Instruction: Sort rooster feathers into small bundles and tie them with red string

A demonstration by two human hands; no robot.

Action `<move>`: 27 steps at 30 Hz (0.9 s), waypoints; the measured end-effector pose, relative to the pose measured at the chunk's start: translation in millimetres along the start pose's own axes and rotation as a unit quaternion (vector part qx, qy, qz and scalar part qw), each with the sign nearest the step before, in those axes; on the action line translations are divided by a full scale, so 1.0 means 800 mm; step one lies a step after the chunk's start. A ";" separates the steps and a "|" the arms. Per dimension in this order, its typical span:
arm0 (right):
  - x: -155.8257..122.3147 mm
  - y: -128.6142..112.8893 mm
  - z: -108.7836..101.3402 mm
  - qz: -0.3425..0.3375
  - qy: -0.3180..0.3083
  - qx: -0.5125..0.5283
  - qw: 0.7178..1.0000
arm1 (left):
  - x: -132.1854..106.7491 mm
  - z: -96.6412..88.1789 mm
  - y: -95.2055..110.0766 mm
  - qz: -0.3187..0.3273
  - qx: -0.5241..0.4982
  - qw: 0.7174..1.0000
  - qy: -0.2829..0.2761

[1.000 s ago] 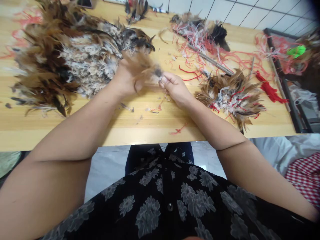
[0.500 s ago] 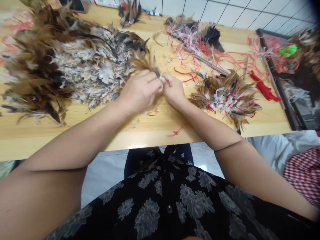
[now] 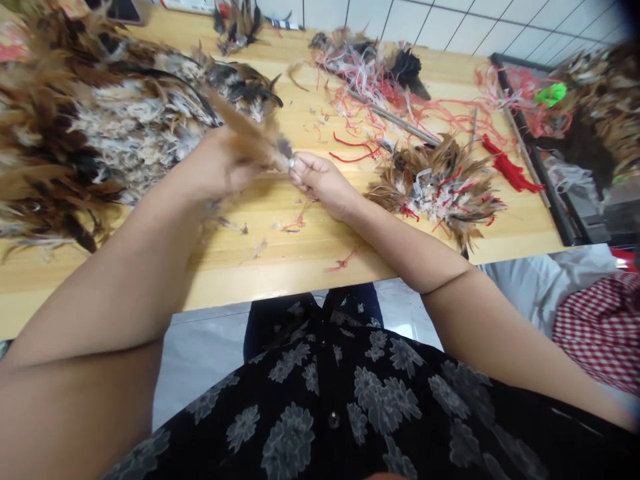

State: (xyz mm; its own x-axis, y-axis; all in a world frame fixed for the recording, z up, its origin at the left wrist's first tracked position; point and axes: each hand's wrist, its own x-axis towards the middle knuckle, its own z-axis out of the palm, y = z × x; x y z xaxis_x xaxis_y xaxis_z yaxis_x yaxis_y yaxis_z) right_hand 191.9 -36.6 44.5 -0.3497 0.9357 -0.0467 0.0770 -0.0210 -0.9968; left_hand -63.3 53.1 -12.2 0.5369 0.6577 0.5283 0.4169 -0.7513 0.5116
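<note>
My right hand (image 3: 323, 179) is closed, thumb and fingers pinching the pale quill end of a small bunch of brown feathers (image 3: 253, 137). The bunch points up and left from the grip, its tips blurred by motion. Behind and just below the feathers is my left hand (image 3: 213, 170), smeared by motion, so its fingers cannot be made out. A large pile of brown and whitish fluffy feathers (image 3: 135, 130) lies under and beyond the left hand. To the right of my right hand rests a smaller heap of tied feather bunches (image 3: 440, 190) with red ties.
A red yarn bundle (image 3: 513, 163) lies at the right, near a dark-framed tray (image 3: 533, 157) holding feathers and pink strands. Behind my right hand are a thin stick (image 3: 395, 117) and tangled pink and white string (image 3: 357, 73). A phone (image 3: 117, 10) sits at the back left.
My left hand has moved left, away from my right hand, and blurs. The feather bunch now shows more fully from the right hand's pinch. The whole view has shifted slightly.
</note>
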 end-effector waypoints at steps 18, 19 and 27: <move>-0.002 -0.024 -0.003 0.177 0.030 0.348 0.920 | 0.010 0.015 0.101 0.082 0.059 0.990 0.095; -0.002 -0.023 -0.003 0.177 0.032 0.348 0.920 | 0.011 0.017 0.100 0.091 0.034 0.990 0.097; -0.008 -0.034 0.007 0.227 0.040 0.376 0.897 | 0.006 0.023 0.071 0.004 -0.092 0.996 0.007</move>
State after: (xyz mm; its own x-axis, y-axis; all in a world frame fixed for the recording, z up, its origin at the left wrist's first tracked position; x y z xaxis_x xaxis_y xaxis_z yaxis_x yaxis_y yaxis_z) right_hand 186.8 -43.8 71.3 -0.3721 0.7916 -0.4847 -0.4670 -0.6110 -0.6392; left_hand -23.5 12.4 6.7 0.5285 0.6537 0.5416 0.2713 -0.7346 0.6219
